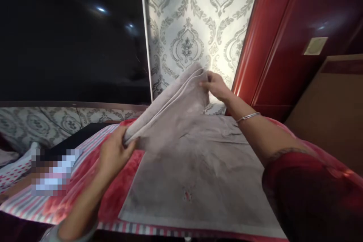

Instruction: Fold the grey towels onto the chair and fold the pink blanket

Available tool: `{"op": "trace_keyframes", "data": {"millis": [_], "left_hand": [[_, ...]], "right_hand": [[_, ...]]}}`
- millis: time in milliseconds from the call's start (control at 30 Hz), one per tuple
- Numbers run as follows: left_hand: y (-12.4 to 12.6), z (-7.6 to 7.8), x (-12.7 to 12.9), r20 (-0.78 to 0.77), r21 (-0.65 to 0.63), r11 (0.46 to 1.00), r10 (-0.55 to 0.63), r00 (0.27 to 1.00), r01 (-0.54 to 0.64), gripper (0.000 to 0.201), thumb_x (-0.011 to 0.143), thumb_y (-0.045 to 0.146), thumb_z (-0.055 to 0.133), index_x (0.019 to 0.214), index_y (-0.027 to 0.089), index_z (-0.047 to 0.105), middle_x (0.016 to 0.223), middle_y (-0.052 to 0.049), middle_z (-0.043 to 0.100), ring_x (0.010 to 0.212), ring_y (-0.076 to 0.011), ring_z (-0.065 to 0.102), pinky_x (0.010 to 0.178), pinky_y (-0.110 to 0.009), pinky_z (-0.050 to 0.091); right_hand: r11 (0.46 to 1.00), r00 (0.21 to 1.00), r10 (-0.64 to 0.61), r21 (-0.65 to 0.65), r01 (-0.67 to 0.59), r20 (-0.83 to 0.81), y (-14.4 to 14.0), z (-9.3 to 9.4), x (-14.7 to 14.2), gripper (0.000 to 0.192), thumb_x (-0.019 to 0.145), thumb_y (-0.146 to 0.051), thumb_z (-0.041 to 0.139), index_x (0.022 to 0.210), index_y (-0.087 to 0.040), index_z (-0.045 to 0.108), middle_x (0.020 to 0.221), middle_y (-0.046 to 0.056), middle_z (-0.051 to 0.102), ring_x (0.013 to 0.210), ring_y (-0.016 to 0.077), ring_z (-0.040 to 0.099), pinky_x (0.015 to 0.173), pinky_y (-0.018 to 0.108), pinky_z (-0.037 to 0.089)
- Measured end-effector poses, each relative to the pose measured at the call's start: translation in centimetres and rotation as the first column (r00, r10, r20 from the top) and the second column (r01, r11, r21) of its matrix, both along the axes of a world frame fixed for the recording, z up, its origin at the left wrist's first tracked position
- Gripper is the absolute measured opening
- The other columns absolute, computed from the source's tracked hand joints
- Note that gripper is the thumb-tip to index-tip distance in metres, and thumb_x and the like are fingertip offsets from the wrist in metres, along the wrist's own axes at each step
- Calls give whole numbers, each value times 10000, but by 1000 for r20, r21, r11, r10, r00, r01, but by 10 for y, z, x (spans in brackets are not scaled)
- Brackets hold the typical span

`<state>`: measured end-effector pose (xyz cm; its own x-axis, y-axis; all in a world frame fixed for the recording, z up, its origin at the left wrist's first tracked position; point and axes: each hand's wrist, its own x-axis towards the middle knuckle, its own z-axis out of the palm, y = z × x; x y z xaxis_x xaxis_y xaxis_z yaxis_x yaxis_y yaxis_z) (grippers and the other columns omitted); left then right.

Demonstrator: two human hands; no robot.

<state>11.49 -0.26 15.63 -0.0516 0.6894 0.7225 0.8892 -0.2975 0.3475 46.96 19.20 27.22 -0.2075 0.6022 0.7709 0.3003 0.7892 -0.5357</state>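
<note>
The grey towel point(195, 174) is lying flat across the red blanket point(113, 193), its near edge running along the blanket's striped near edge, and its far part is lifted up and doubled over. The left hand point(113, 155) is pinched shut on the folded edge toward the blanket's left side, and farther back the right hand point(217, 85), with a bangle point(248, 116) on the wrist, grips the raised corner near the patterned wallpaper point(195, 26). The risk I see is that the layers are only held at two points, so if either pinch slips the fold sags crooked, and dragging could bunch the blanket underneath. There are no containers anywhere here that I can spot, just a dark screen point(70, 34) and a red door point(297, 38) at the back.
</note>
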Motion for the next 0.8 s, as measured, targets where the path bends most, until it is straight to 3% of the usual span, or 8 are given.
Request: {"op": "trace_keyframes", "data": {"millis": [100, 167, 300, 433, 500, 633, 733, 800], "left_hand": [[6, 23, 8, -210, 188, 982, 9, 978, 31, 230, 848, 297, 543, 1029, 189, 633, 981, -95, 684, 919, -268, 645, 810, -373, 504], [6, 6, 12, -358, 278, 956, 9, 934, 97, 214, 876, 271, 542, 1044, 181, 639, 1028, -124, 686, 955, -287, 634, 838, -403, 501], [-5, -84, 16, -561, 209, 914, -178, 808, 347, 266, 857, 116, 525, 1065, 209, 664, 1017, -97, 707, 946, -248, 648, 832, -357, 507], [-26, -162, 21, -363, -17, 915, -381, 851, 403, 323, 819, 97, 514, 1024, 249, 712, 1002, -91, 734, 957, -248, 679, 877, -358, 529], [-34, -173, 25, -166, -107, 941, -335, 928, 320, 241, 801, 194, 586, 985, 256, 729, 1029, -116, 735, 987, -287, 686, 901, -391, 538], [-42, -161, 36, 172, -298, 949, -55, 984, 105, 360, 701, 382, 688, 1038, 254, 698, 1066, -117, 728, 991, -340, 693, 851, -420, 558], [-43, -151, 45, 441, -451, 886, 120, 889, 104, 593, 605, 471, 768, 1143, 257, 638, 795, -36, 719, 765, -304, 699, 678, -373, 553], [-44, -148, 51, 650, -489, 843, 179, 739, 226, 758, 529, 497, 833, 1200, 238, 595, 672, -2, 681, 634, -274, 668, 579, -344, 530]], "right_hand": [[987, 995, -95, 130, 99, -37, -46, -15, 55, 197, 729, -233, 687, 906, -218, 604, 891, 12, 622, 912, 207, 583, 876, 380, 512], [949, 972, -233, 212, 231, -16, -90, -57, 89, 168, 739, -243, 661, 900, -227, 619, 914, 32, 633, 926, 231, 594, 888, 405, 516], [935, 921, -350, 115, 334, 170, -182, -191, 126, 291, 671, -194, 565, 942, -243, 661, 981, 62, 646, 971, 266, 608, 906, 432, 509], [914, 917, -269, -223, 340, 293, -239, -295, 130, 519, 566, -144, 487, 1026, -257, 699, 1020, 65, 636, 969, 245, 639, 824, 350, 530], [862, 909, -333, -310, 400, 249, -250, -316, 128, 556, 563, -154, 486, 1045, -303, 718, 965, 65, 620, 913, 256, 648, 779, 363, 539], [768, 894, -416, -462, 444, 167, -251, -318, 125, 652, 533, -186, 494, 1113, -382, 717, 1036, 66, 674, 1066, 326, 644, 912, 470, 527], [691, 922, -378, -636, 342, 85, -252, -311, 121, 595, 577, -237, 528, 1129, -376, 700, 1049, 43, 712, 1072, 339, 650, 939, 492, 521], [613, 940, -341, -760, 214, -10, -253, -307, 119, 527, 643, -314, 584, 1158, -358, 683, 957, 42, 721, 957, 327, 675, 867, 476, 548]]}}
